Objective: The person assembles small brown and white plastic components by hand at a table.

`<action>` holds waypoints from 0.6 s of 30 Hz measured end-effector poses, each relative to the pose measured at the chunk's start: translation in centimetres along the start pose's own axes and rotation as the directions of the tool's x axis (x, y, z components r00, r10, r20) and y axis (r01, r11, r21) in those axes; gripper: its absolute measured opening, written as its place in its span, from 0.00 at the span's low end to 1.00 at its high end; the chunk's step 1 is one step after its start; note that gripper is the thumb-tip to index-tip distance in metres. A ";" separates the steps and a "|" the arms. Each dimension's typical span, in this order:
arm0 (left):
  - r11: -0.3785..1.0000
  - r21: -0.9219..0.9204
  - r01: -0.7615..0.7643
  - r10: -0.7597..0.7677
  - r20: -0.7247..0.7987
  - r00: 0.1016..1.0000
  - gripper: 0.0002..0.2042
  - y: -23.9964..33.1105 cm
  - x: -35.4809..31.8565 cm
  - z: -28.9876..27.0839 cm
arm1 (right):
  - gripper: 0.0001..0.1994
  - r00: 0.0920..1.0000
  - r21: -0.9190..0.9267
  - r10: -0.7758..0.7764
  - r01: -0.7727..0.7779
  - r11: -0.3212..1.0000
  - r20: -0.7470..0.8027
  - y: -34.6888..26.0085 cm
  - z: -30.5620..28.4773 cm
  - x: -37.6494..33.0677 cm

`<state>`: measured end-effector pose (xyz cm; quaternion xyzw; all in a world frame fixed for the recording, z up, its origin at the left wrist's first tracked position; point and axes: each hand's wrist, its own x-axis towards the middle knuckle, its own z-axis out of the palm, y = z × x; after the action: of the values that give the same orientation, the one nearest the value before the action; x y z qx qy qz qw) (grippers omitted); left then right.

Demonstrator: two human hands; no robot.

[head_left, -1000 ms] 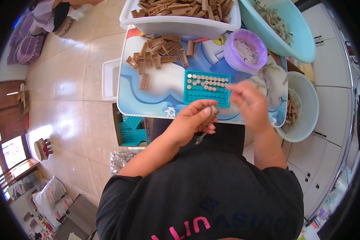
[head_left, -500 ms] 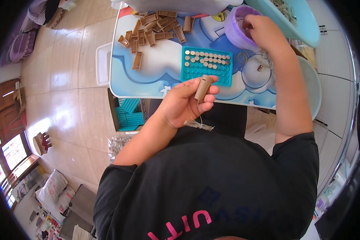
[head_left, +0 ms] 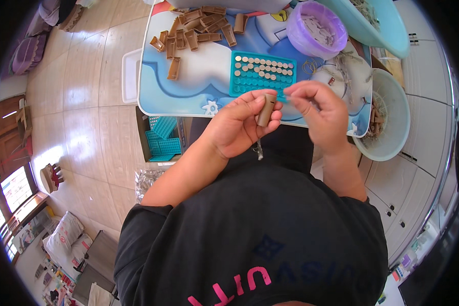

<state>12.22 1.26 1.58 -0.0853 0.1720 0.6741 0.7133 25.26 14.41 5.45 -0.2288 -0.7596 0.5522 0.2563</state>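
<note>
My left hand [head_left: 242, 122] grips a brown cylindrical casing [head_left: 265, 109] with a small dark slot near its top. A short bundle of thin wires [head_left: 259, 150] hangs below that hand. Close to the casing's upper end is my right hand [head_left: 324, 115], thumb and fingers pinched together. Whatever is between those fingertips is small, pale and blurred. Just beyond both hands lies a teal tray [head_left: 233, 84] with round silvery discs in its upper rows. The purple bowl [head_left: 294, 35], lined with a clear bag, contains many small whitish pieces [head_left: 319, 29].
Brown half-shells [head_left: 191, 38] are heaped at the table's far left, one lying apart [head_left: 174, 69]. Loose wires [head_left: 347, 64] lie at the right. Pale blue basins [head_left: 400, 38] and a pale green basin [head_left: 400, 97] flank the table. Teal trays [head_left: 163, 145] sit in a box below left.
My right hand has left the purple bowl and come down toward the casing in my left hand. The casing stands more upright, and the wire bundle now hangs down.
</note>
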 end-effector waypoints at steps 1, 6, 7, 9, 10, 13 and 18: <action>0.999 0.030 -0.023 0.023 -0.021 1.000 0.12 -0.1 0.0 0.1 | 0.03 0.997 -0.054 -0.070 0.071 0.996 0.021 0.0 0.3 -0.4; 0.993 0.086 -0.081 0.084 -0.036 0.996 0.11 -0.5 0.0 0.1 | 0.06 0.972 -0.183 -0.236 0.232 0.955 0.000 0.3 1.0 -0.9; 0.989 0.106 -0.100 0.105 -0.039 0.994 0.11 -0.6 0.0 0.1 | 0.06 0.962 -0.212 -0.274 0.269 0.940 0.009 0.3 1.1 -1.0; 0.986 0.126 -0.111 0.115 -0.024 0.993 0.11 -0.6 0.1 0.0 | 0.06 0.961 -0.228 -0.275 0.271 0.935 0.017 0.1 1.1 -1.1; 0.982 0.146 -0.121 0.123 -0.008 0.992 0.11 -0.5 0.2 0.2 | 0.06 0.961 -0.244 -0.276 0.274 0.930 0.025 0.1 1.2 -1.1; 0.982 0.143 -0.123 0.133 -0.061 0.989 0.11 -0.6 -0.1 0.6 | 0.06 0.959 -0.251 -0.282 0.275 0.928 0.009 0.2 1.3 -1.2; 0.981 0.146 -0.130 0.139 -0.050 0.989 0.12 -0.7 -0.2 0.6 | 0.07 0.951 -0.264 -0.311 0.298 0.917 -0.007 0.0 1.2 -1.3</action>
<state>12.95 1.25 2.11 -0.0425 0.2464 0.7039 0.6648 25.44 12.73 4.92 -0.1530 -0.8452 0.3955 0.3253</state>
